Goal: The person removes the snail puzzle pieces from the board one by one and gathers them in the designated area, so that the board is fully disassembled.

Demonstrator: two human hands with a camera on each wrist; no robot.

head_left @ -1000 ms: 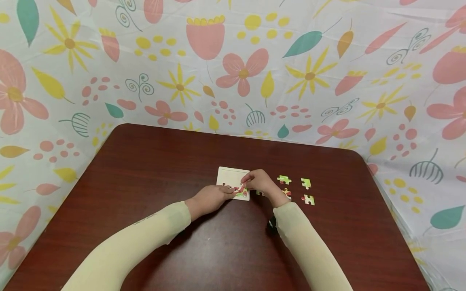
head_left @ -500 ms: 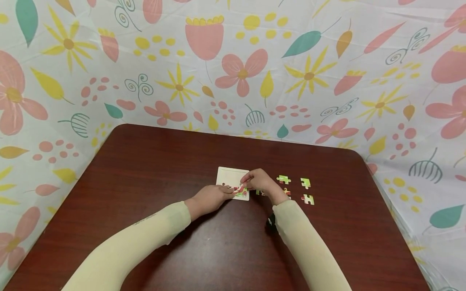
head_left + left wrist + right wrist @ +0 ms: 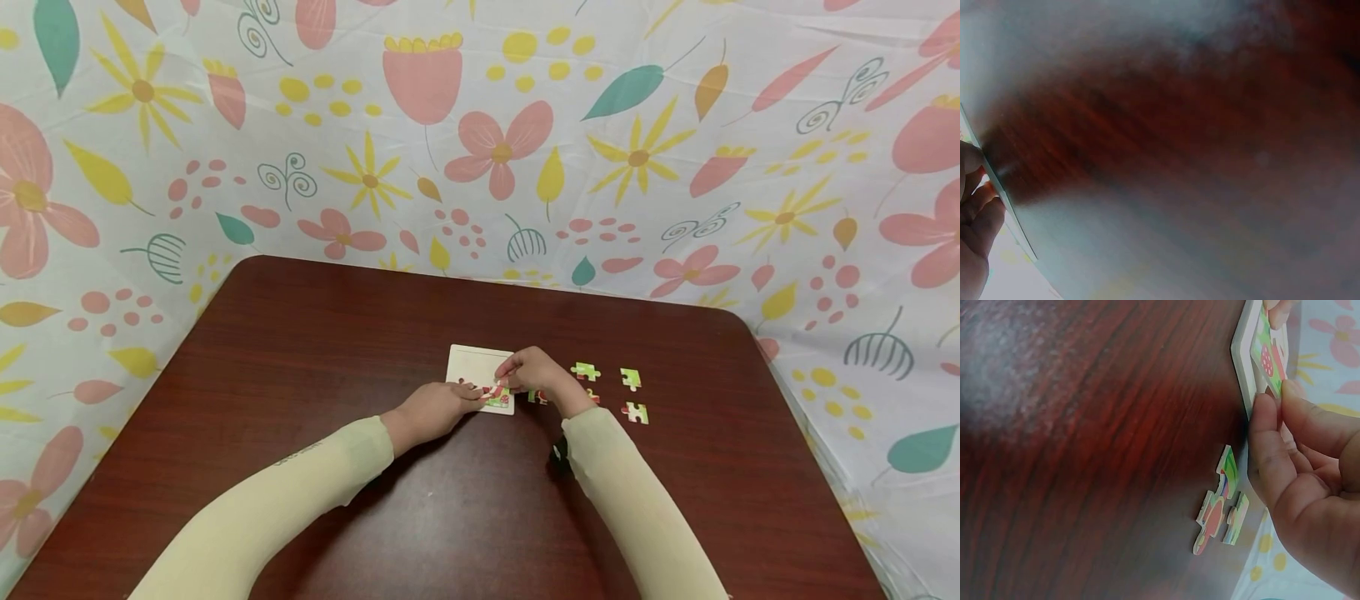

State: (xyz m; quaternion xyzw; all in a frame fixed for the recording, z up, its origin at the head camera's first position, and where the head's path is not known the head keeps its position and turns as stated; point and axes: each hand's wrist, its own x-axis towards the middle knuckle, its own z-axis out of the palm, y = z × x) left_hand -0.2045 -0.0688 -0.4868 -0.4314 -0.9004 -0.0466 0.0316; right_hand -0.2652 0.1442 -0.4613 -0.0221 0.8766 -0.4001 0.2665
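A pale square puzzle board (image 3: 478, 360) lies at the middle of the table, with printed jigsaw pieces (image 3: 495, 398) on its near part. My left hand (image 3: 435, 410) reaches in from the left, its fingers gripping the joined pieces at the board. From the other side, my right hand (image 3: 536, 372) pinches them between thumb and finger. In the right wrist view, the held jigsaw pieces (image 3: 1266, 359) show a red dotted mushroom and slant above the board's rim (image 3: 1246, 362). Only the fingers (image 3: 985, 222) and the board edge (image 3: 1015, 222) show in the left wrist view.
Several loose jigsaw pieces (image 3: 636, 412) lie right of the board, some partly hidden by my right wrist. Loose pieces (image 3: 1213, 512) also appear in the right wrist view. A patterned cloth (image 3: 495, 100) hangs behind the dark wooden table (image 3: 315, 333).
Both hands stay at the board with the same grip. My right hand and forearm tilt slightly, covering more of one loose piece beside the wrist.
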